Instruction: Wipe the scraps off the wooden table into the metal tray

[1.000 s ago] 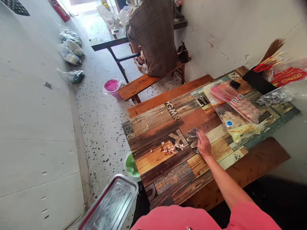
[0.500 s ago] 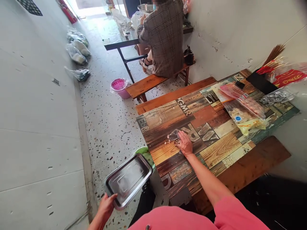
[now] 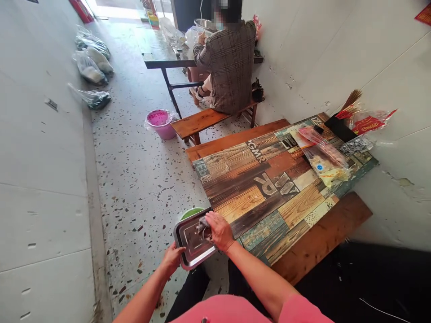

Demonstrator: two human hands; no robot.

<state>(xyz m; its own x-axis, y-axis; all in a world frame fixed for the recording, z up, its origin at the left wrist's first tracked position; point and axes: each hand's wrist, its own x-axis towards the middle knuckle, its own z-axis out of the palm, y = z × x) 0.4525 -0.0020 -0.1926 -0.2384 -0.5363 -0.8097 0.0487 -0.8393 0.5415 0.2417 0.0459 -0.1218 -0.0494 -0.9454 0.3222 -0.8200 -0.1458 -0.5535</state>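
My left hand grips the near left corner of a shallow metal tray, thumb over the rim. The tray is held at the table's left end, above a green basin that it partly hides. My right hand is at the tray's right side, closed on a crumpled dark grey cloth that hangs over the tray. Small dark bits show by the cloth, too small to name. The patterned wooden table lies to the right of the tray.
Packs of meat lie at the table's far right, beside a black holder of skewers. Benches flank the table. Ahead, a person sits at another table. A pink bucket and plastic bags stand on the floor.
My right hand has drawn the cloth and small pale bits from the tabletop leftward to the tray. The tray has come up against the table's edge in my left hand. The view has shifted.
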